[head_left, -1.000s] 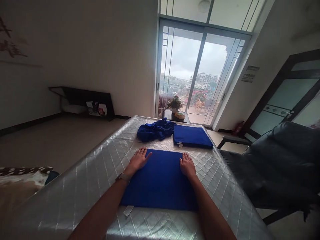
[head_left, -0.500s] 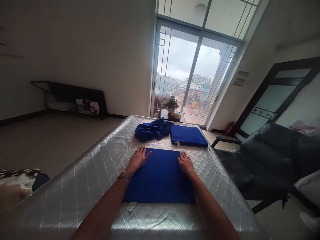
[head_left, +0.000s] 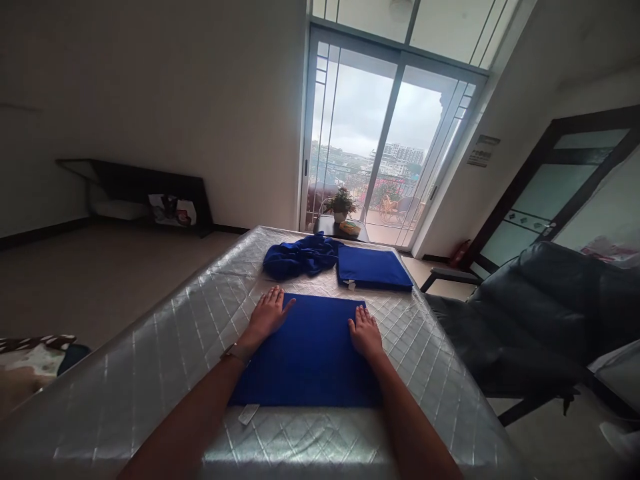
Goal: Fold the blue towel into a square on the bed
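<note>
A flat blue cloth piece (head_left: pixel 310 353), squarish and smooth, lies in front of me on the table with its silvery quilted cover (head_left: pixel 175 347). My left hand (head_left: pixel 269 311) rests flat on its far left corner, fingers stretched out. On the far right corner lies my right hand (head_left: pixel 365 331), palm down and fingers extended. A small white tag (head_left: pixel 249 414) sticks out from the near left edge. Beyond it are a second flat blue cloth stack (head_left: pixel 374 268), also tagged, and a crumpled blue cloth heap (head_left: pixel 300 257) to its left.
A black armchair (head_left: pixel 515 320) stands close along the table's right side. Past the far edge is a small dark table with a potted plant (head_left: pixel 341 203), before a sliding glass door (head_left: pixel 390 133). A dark bench-like frame (head_left: pixel 150 193) stands by the left wall.
Both hands stay flat on the blue cloth, with hardly any shift on it. The whole view has moved slightly, so the table and cloths appear a little further left.
</note>
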A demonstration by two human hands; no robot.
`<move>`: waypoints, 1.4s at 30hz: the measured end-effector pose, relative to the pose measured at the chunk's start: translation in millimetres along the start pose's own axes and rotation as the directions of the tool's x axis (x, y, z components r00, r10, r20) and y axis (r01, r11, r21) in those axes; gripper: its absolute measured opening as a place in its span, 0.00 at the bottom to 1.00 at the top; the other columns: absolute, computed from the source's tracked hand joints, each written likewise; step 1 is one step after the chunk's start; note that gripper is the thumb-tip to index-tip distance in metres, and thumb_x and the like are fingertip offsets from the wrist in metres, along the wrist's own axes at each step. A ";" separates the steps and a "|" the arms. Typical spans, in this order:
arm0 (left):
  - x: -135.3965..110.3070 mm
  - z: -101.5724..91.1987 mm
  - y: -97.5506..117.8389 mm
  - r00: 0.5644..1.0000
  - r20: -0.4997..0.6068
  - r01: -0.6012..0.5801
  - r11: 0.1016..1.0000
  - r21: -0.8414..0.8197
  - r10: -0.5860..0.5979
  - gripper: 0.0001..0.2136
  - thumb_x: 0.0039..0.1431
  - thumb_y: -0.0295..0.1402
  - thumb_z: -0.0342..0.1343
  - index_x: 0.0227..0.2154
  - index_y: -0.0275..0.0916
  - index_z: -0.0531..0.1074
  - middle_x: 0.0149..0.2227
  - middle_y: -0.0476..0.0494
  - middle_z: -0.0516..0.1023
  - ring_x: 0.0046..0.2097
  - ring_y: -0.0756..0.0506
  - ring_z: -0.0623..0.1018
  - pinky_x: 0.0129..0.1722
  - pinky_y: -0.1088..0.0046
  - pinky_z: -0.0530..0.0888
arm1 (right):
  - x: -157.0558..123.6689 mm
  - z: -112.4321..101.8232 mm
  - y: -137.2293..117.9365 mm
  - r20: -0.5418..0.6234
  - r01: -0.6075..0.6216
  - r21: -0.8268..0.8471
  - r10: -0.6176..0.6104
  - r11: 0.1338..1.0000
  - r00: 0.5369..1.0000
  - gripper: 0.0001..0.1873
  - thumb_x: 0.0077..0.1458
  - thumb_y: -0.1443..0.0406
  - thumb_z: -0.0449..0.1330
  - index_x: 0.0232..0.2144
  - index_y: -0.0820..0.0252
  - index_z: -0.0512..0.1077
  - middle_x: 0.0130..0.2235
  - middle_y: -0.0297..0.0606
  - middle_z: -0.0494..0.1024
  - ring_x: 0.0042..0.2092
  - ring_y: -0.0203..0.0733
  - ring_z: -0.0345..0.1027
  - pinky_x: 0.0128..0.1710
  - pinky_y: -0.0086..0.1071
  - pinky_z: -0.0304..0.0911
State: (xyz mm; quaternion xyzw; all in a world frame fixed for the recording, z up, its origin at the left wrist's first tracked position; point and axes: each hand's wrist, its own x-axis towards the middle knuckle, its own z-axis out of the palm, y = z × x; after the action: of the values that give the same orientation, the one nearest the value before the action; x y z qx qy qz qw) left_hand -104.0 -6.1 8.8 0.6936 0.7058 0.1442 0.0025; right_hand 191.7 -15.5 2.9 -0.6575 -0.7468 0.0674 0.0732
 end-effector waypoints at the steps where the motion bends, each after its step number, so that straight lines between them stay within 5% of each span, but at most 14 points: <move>1: -2.6 -3.1 9.0 0.999 -0.005 -0.035 0.999 -0.002 0.035 0.36 0.69 0.50 0.30 0.63 0.19 0.54 0.67 0.24 0.53 0.69 0.35 0.53 0.67 0.55 0.48 | -0.3 0.0 -0.6 -0.003 -0.002 0.005 0.002 1.000 1.000 0.34 0.66 0.56 0.35 0.68 0.70 0.46 0.70 0.42 0.45 0.70 0.41 0.33 0.67 0.39 0.31; 5: -16.6 -0.9 70.7 0.964 0.037 -0.262 0.965 -0.033 0.263 0.33 0.68 0.52 0.33 0.63 0.32 0.59 0.67 0.38 0.59 0.68 0.46 0.56 0.66 0.70 0.54 | -1.6 0.0 -2.0 -0.021 -0.002 0.024 0.002 1.000 1.000 0.34 0.66 0.56 0.35 0.67 0.71 0.47 0.70 0.44 0.45 0.70 0.43 0.35 0.67 0.39 0.31; 8: -22.7 15.1 128.4 0.893 0.062 -0.435 0.889 -0.142 0.446 0.34 0.67 0.53 0.31 0.64 0.33 0.58 0.67 0.35 0.57 0.68 0.43 0.56 0.66 0.64 0.54 | -3.4 -0.4 -0.4 -0.027 0.026 0.005 -0.026 1.000 0.999 0.33 0.66 0.58 0.37 0.68 0.71 0.47 0.70 0.45 0.45 0.70 0.43 0.34 0.67 0.40 0.33; 11: -19.0 31.1 171.6 0.872 0.079 -0.463 0.865 -0.194 0.484 0.32 0.68 0.50 0.29 0.65 0.34 0.56 0.68 0.34 0.56 0.69 0.42 0.54 0.67 0.59 0.54 | -5.3 -0.5 2.8 0.001 0.065 -0.035 -0.065 0.997 0.998 0.32 0.65 0.62 0.41 0.68 0.66 0.46 0.70 0.43 0.42 0.70 0.44 0.31 0.67 0.40 0.32; 14: -12.3 40.9 186.2 0.882 0.132 -0.422 0.883 -0.205 0.452 0.32 0.68 0.48 0.25 0.66 0.34 0.54 0.68 0.35 0.54 0.69 0.42 0.52 0.67 0.58 0.52 | -6.4 -0.5 4.7 0.005 0.072 -0.036 -0.072 0.997 0.997 0.34 0.63 0.63 0.44 0.69 0.61 0.44 0.70 0.38 0.41 0.70 0.43 0.30 0.67 0.39 0.31; 19: -13.3 45.1 156.5 0.907 0.153 -0.371 0.917 -0.149 0.392 0.36 0.66 0.52 0.24 0.67 0.34 0.52 0.69 0.36 0.51 0.70 0.42 0.49 0.68 0.60 0.49 | -6.7 -1.5 1.5 -0.027 0.048 0.009 -0.048 0.999 0.998 0.31 0.65 0.62 0.39 0.68 0.66 0.47 0.70 0.42 0.45 0.70 0.42 0.33 0.67 0.39 0.32; 32: -26.5 8.8 9.0 0.985 0.160 -0.080 0.993 0.081 0.067 0.36 0.66 0.53 0.27 0.67 0.31 0.51 0.69 0.36 0.49 0.70 0.40 0.49 0.67 0.57 0.47 | -2.1 2.6 0.8 -0.049 0.010 0.028 -0.009 1.000 0.999 0.33 0.66 0.58 0.36 0.67 0.70 0.49 0.69 0.41 0.47 0.70 0.41 0.36 0.67 0.38 0.32; 42: -26.8 12.6 -2.1 0.991 0.131 -0.035 0.995 0.089 0.023 0.39 0.65 0.56 0.25 0.67 0.30 0.50 0.70 0.36 0.48 0.70 0.42 0.48 0.68 0.61 0.48 | -1.3 1.6 1.0 -0.022 -0.003 -0.018 0.002 1.000 1.000 0.33 0.66 0.58 0.35 0.68 0.69 0.47 0.70 0.40 0.46 0.70 0.40 0.34 0.67 0.37 0.32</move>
State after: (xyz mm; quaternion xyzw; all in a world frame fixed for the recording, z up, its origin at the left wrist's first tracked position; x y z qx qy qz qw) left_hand -102.5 -29.8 -9.1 0.7110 0.6999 0.0664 0.0147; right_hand 192.5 -16.7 1.0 -0.6598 -0.7457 0.0535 0.0753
